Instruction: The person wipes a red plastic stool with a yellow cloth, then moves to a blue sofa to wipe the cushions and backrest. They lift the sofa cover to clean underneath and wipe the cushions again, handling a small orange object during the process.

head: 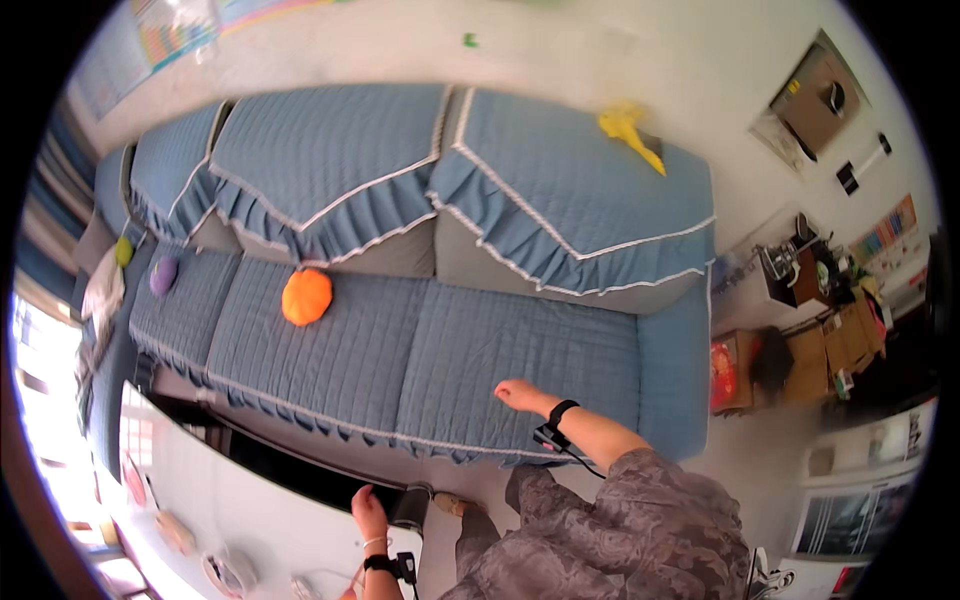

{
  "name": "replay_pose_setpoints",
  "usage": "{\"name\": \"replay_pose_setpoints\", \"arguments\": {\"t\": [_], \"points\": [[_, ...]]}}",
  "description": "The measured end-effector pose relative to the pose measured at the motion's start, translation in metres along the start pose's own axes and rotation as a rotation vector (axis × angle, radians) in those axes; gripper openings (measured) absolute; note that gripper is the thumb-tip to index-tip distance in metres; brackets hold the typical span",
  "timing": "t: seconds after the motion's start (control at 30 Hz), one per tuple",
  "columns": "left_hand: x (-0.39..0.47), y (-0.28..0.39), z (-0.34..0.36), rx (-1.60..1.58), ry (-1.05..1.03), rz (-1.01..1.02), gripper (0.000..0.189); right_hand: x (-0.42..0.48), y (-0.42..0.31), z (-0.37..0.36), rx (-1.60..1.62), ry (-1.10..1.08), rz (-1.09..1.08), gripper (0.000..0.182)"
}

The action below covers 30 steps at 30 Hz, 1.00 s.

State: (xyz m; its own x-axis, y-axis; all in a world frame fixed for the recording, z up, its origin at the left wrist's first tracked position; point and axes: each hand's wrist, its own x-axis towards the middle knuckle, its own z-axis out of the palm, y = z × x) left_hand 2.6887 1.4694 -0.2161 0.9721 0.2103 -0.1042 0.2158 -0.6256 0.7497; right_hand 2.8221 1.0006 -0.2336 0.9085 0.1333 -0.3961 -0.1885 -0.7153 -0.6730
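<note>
My right hand, loosely curled with nothing seen in it, hovers over the quilted seat of a blue sofa. A black strap with a small cabled device circles that wrist. Lower in view, my left hand is also curled, over the edge of a white coffee table; it wears a pale bracelet and a similar strapped device. An orange rounded cushion rests on the middle seat. Farther left on the seat lies a purple plush object. A yellow soft item drapes over the backrest's top.
The coffee table's dark recess faces the sofa. A tan pouch and a white round container stand on the tabletop. Crumpled cloth hangs over the sofa's left arm. Cardboard boxes crowd the right side, past the sofa's end.
</note>
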Motion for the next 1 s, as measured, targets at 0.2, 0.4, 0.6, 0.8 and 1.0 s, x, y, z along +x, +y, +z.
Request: {"name": "replay_pose_setpoints", "arguments": {"t": [0.2,0.4,0.6,0.8,1.0], "points": [[0.140,0.252,0.145,-0.132,-0.426,0.264,0.019,0.029,0.062,-0.213,0.252,0.430,-0.041,0.018],[0.216,0.465,0.270,-0.277,-0.547,0.482,0.019,0.078,0.103,-0.466,-0.029,1.149,-0.209,0.019],[0.167,0.571,0.360,-0.351,-0.875,0.483,0.020,0.102,0.137,-0.597,-0.281,1.198,0.188,0.030],[0.125,0.557,0.326,-0.339,-0.931,0.429,0.021,0.076,0.074,-0.506,-0.118,0.973,-0.438,0.029],[0.167,0.534,0.268,-0.502,-0.654,0.347,0.017,-0.065,0.023,-0.424,1.251,0.436,-0.183,0.045]]}}
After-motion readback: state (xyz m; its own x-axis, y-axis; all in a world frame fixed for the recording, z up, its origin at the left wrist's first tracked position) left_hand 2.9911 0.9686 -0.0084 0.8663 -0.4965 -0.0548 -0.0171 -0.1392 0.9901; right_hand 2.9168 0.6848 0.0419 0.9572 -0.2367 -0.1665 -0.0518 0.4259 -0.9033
